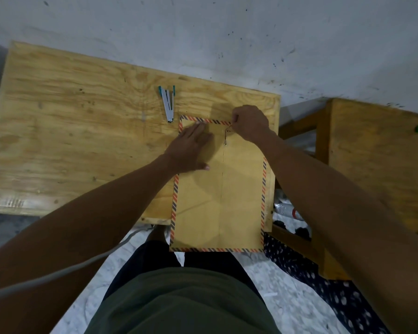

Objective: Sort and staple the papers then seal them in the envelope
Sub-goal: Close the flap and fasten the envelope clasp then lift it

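- The tabletop [70,121] is carrying the things, and most of its left part is showing plain wood.
- The stapler [168,104] is lying by itself near the far side, just up and left of the envelope. No hand is touching it, so I am guessing the stapling is done.
- No loose papers are showing anywhere. I am guessing they are already inside, but the picture is not showing that.
- The left hand [191,148] is lying flat with straight fingers, pressing on the top left part of the envelope to hold it down. It is not gripping anything.
- The envelope [217,196] is big and brown with a striped edge. It is lying along the right side of the tabletop, and its near end is hanging over the edge toward the person.
- The string [226,136] of the clasp is sitting near the top middle, between the two hands.
- The right hand [250,122] is curling its fingers and pinching the top end of the string at the envelope's top edge.
- So the job is looking almost finished. The closing is the part being worked on, and I am thinking only the tying off is left.
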